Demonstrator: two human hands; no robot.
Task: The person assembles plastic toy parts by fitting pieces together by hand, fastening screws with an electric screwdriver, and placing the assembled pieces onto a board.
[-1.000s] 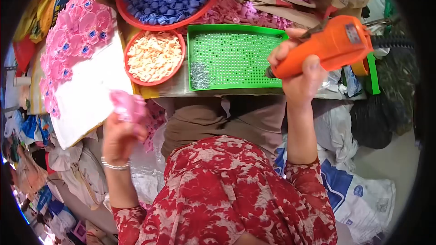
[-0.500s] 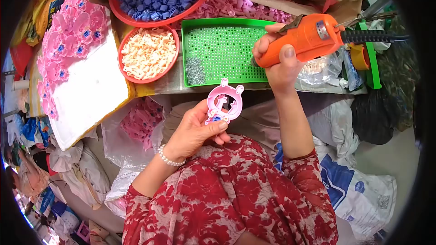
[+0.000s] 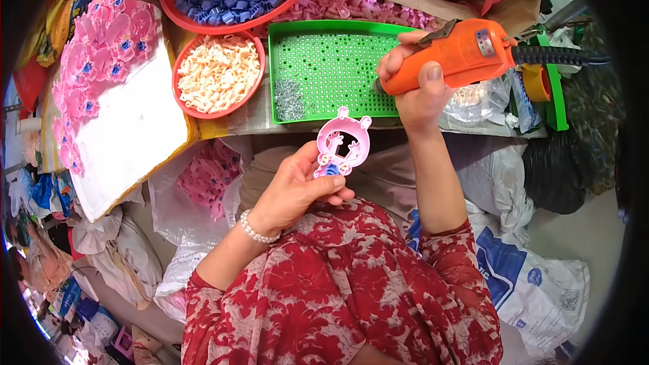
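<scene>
My left hand (image 3: 297,179) pinches a pink ring-shaped plastic piece (image 3: 365,143) with two ear-like knobs on top and a blue part near its base. My right hand (image 3: 422,94) is wrapped round an orange power screwdriver (image 3: 454,55), whose tip points left over the right part of a green perforated tray (image 3: 324,120). Small silvery screws (image 3: 289,100) lie in the tray's lower left corner. The pink piece is just below the tray's front edge, apart from the screwdriver.
A red bowl (image 3: 177,88) holds cream-coloured parts, and a larger red bowl (image 3: 164,0) holds blue parts. Pink assembled pieces (image 3: 111,44) lie on a white board (image 3: 128,138) at the left. Pink parts (image 3: 345,0) are piled behind the tray. A black cable (image 3: 564,55) trails right from the screwdriver.
My left hand has moved right from beside the white board, bringing the pink piece in front of the tray. My right hand has shifted slightly left with the screwdriver.
</scene>
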